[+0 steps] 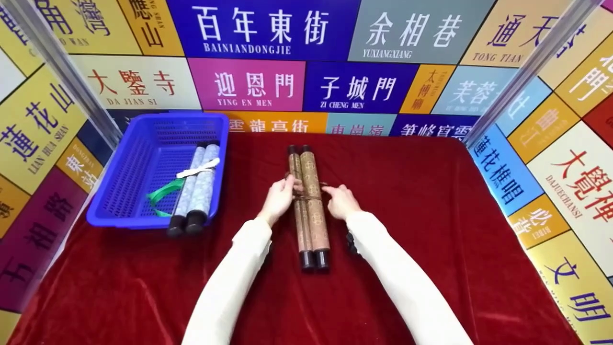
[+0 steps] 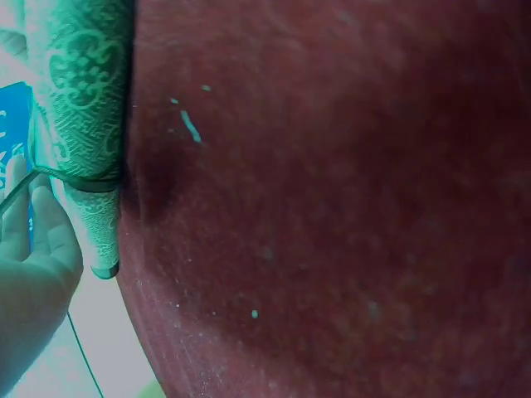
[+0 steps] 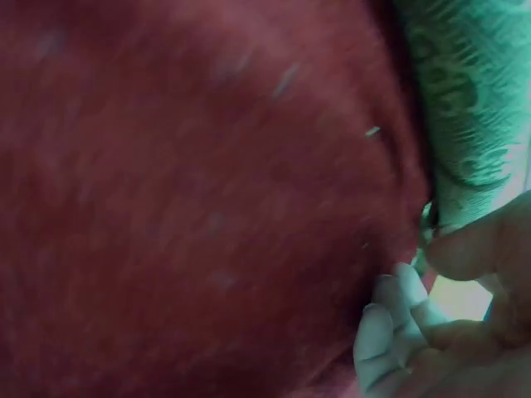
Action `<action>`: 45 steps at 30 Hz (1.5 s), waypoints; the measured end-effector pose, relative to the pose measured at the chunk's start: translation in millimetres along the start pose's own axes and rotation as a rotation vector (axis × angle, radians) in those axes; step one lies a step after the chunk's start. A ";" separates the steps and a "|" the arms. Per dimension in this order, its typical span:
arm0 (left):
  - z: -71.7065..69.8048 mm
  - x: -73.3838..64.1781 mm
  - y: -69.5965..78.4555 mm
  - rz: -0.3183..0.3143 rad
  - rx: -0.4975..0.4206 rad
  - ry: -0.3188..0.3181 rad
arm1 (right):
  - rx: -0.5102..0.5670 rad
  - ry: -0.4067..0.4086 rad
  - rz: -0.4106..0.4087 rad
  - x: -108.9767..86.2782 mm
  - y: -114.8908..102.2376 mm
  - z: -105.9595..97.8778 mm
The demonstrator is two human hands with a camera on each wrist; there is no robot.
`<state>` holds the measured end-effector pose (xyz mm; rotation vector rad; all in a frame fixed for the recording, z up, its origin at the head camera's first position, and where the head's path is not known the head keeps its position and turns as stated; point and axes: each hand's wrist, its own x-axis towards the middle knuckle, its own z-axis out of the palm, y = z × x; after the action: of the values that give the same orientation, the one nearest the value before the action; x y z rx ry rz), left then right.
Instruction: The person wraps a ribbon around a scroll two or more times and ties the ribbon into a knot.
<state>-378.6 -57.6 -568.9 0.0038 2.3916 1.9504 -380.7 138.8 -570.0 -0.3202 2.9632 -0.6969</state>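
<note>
A brown patterned scroll [image 1: 315,218], wound on two rollers with black end knobs, lies lengthwise on the red cloth. Round its middle passes a thin dark cord [image 1: 310,197]. My left hand [image 1: 278,197] is at the scroll's left side and pinches the cord. In the left wrist view the cord runs across the fingers [image 2: 46,224], beside the patterned scroll [image 2: 87,91]. At the right edge my right hand [image 1: 343,201] pinches a cord end between thumb and forefinger. The right wrist view shows that hand [image 3: 473,323] below the scroll [image 3: 469,91]; its grip is partly hidden.
A blue plastic basket [image 1: 103,191] stands at the left. In it lie pale blue scrolls [image 1: 203,187] with a white tie and a green ribbon [image 1: 165,194], their black ends over the front rim. Red cloth [image 1: 407,182] covers the table; printed panels [image 1: 249,84] and clear posts surround it.
</note>
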 end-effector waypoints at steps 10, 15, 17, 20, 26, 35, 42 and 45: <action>-8.7 1.4 2.2 -0.128 -0.144 0.083 | -0.045 0.106 0.041 2.6 11.4 4.9; -12.1 2.3 -0.4 -0.136 -0.191 0.090 | 0.293 0.110 0.152 5.7 14.3 1.2; -12.5 1.9 -0.4 -0.139 -0.212 0.095 | 0.590 0.115 0.236 6.7 14.7 0.1; -11.7 1.1 0.0 -0.141 -0.231 0.097 | 0.986 0.153 0.332 8.4 14.0 -1.5; -9.1 0.1 0.8 -0.125 -0.286 0.102 | 1.500 0.191 0.378 10.9 9.2 -10.2; -6.1 -1.1 0.6 -0.092 -0.226 0.142 | 1.590 0.235 0.368 10.0 10.0 -29.9; -3.8 1.1 6.4 -0.118 -0.179 0.123 | 1.479 0.253 0.355 7.7 16.1 -33.8; -3.3 1.8 6.0 -0.128 -0.183 0.127 | 1.505 0.371 0.386 6.8 19.9 -34.2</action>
<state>-380.8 -59.6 -562.5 -0.2822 2.2113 2.1592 -395.2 169.4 -548.5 0.5091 1.7411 -2.6209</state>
